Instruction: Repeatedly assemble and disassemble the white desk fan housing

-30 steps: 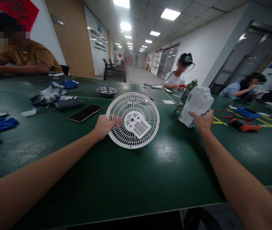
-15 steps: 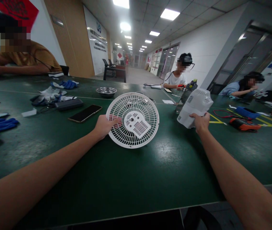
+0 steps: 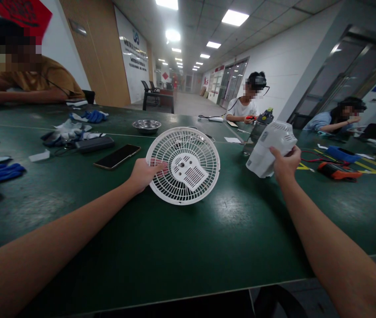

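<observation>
My left hand [image 3: 144, 175] grips the left rim of a round white fan grille [image 3: 191, 170], thumb on the near face and fingers behind the bars. The grille is tilted toward me and has a slotted plate at its middle. To the right, my right hand [image 3: 286, 162] is closed on a white plastic housing [image 3: 269, 148] with vent slots at its top end. It is held tilted above the table, and some of my fingers are hidden behind it.
On the green table [image 3: 161, 251] lie a phone [image 3: 117, 157], a steel bowl [image 3: 146, 126], gloves [image 3: 68, 132] and an orange-and-black meter [image 3: 339, 171]. A dark bottle [image 3: 256, 132] stands behind the housing. Several people sit around the table, including a person in white [image 3: 242, 106].
My right hand has shifted slightly right along the housing and changed its grip, and the housing has turned a little. My left hand and the grille have hardly moved.
</observation>
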A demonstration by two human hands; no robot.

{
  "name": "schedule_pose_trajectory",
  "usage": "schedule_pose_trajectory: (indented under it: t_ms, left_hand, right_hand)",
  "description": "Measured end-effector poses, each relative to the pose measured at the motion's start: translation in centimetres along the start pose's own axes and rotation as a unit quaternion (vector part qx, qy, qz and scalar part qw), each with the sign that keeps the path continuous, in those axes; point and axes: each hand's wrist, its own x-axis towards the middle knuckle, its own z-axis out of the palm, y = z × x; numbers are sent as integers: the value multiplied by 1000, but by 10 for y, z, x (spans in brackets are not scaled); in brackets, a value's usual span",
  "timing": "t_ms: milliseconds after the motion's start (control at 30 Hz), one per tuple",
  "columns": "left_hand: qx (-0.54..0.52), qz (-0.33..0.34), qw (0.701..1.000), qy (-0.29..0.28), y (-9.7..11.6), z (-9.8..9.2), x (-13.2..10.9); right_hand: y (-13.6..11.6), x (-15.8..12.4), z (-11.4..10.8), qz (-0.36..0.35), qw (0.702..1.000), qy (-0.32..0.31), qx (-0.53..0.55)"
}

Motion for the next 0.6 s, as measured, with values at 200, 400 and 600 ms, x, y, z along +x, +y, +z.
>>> schedule_pose_trajectory:
  t_ms: [200,400,600]
  left_hand:
    - [6,8,1000,7,5,3,-4]
    - [13,13,1000,4,5,2,-4]
    - [26,13,1000,1,2,0,-1]
  right_hand:
    - [-7,-4,-3,4,997,30,77]
    - [-14,-7,-7,-18,998,21,52]
    - [-10,-3,-5,-11,998,62,7]
